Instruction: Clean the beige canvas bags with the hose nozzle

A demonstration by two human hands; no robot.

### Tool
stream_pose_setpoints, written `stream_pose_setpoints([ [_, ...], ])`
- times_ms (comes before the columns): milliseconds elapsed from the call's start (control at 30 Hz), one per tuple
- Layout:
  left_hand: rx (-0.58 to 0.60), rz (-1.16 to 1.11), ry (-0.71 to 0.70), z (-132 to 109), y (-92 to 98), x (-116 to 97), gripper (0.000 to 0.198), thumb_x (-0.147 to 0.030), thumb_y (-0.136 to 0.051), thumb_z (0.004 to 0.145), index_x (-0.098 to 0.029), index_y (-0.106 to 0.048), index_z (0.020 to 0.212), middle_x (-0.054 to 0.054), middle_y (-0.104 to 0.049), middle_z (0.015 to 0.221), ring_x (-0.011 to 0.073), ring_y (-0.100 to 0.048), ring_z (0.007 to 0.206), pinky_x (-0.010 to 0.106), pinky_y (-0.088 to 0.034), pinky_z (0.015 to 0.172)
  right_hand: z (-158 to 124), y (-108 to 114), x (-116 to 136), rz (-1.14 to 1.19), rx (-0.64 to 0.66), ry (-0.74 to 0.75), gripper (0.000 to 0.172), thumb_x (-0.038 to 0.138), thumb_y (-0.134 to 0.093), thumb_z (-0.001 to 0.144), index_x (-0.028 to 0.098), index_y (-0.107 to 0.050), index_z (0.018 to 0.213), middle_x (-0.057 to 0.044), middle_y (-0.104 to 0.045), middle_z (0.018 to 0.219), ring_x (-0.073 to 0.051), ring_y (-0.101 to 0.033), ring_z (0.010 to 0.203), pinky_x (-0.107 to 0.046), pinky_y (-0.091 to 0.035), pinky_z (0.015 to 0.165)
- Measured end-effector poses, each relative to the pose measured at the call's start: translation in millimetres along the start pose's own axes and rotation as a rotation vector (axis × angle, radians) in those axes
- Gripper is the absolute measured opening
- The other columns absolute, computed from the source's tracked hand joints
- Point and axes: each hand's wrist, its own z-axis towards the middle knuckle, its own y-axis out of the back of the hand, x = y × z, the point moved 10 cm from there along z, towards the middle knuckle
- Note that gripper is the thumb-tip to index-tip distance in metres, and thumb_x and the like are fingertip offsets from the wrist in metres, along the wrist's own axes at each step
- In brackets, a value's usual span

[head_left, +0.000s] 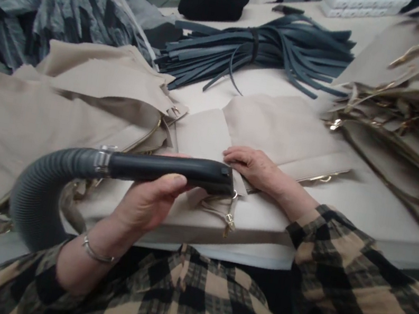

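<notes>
My left hand (150,198) is wrapped round the black nozzle (171,169) of a ribbed grey hose (33,192), thumb on the near side. The nozzle lies level, its end pointing right, close over a beige leather bag piece (275,125). At the near left edge of that piece, my right hand (252,167) grips it with fingers together and bent; the thumb is hidden. A gold zipper (322,177) runs along the piece's near edge. Below the nozzle's end hangs a thin strap with a gold clasp (229,222).
Beige bag pieces with zippers (112,114) lie at the left, and a tall stack of similar ones (406,131) stands at the right. Behind are a tied bundle of dark blue straps (259,50), plastic-wrapped dark goods (81,12) and white rolls (363,6).
</notes>
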Motion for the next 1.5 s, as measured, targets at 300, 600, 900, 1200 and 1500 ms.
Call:
stream_pose_setpoints([
  [300,-0.140,0.152,0.073,-51.7,73.6,-2.2,0.042,-0.036,-0.088,0.056,-0.022,-0.077,0.094,0.011,-0.074,0.105,0.0335,-0.067,0.100,0.050,-0.056,0.093,-4.8,-9.7,16.0,-0.241,0.050,0.028,0.031,0.032,-0.061,0.091,0.021,-0.066,0.119,-0.010,-0.058,0.136,-0.029,-0.050,0.130,-0.049,-0.041,0.111],
  [600,-0.379,-0.070,-0.051,-35.4,67.2,-25.8,0.019,-0.046,-0.069,0.072,-0.035,-0.075,0.085,-0.008,-0.079,0.098,0.0350,-0.045,0.136,0.056,-0.039,0.114,17.4,-30.1,37.7,-0.620,-0.016,-0.246,0.031,0.035,-0.046,0.099,0.020,-0.058,0.124,-0.017,-0.049,0.143,-0.035,-0.045,0.129,-0.054,-0.040,0.103],
  [900,-0.292,-0.127,-0.013,-30.7,67.8,-20.9,0.033,-0.049,-0.077,0.067,-0.031,-0.075,0.094,-0.008,-0.078,0.100,0.0348,-0.041,0.140,0.053,-0.042,0.114,14.0,-17.2,62.3,-0.321,0.002,-0.151,0.039,0.018,-0.044,0.097,0.018,-0.052,0.135,-0.015,-0.046,0.149,-0.024,-0.042,0.137,-0.044,-0.038,0.114],
  [1200,-0.266,-0.253,0.054,-31.7,77.1,-2.3,0.072,-0.068,-0.088,0.034,-0.022,-0.075,0.087,-0.001,-0.079,0.087,0.0282,-0.074,0.090,0.042,-0.064,0.081,-89.9,48.0,30.9,-0.683,0.217,0.087,0.045,0.015,-0.061,0.086,0.018,-0.056,0.131,-0.016,-0.054,0.140,-0.035,-0.048,0.131,-0.054,-0.045,0.105],
  [1500,-0.198,-0.244,0.126,-44.0,74.9,4.7,0.060,-0.060,-0.090,0.048,-0.021,-0.077,0.091,0.006,-0.079,0.095,0.0303,-0.073,0.092,0.044,-0.062,0.083,-44.9,42.8,8.8,-0.487,0.466,0.081,0.049,0.023,-0.066,0.086,0.019,-0.059,0.134,-0.011,-0.063,0.132,-0.028,-0.057,0.118,-0.042,-0.047,0.101],
])
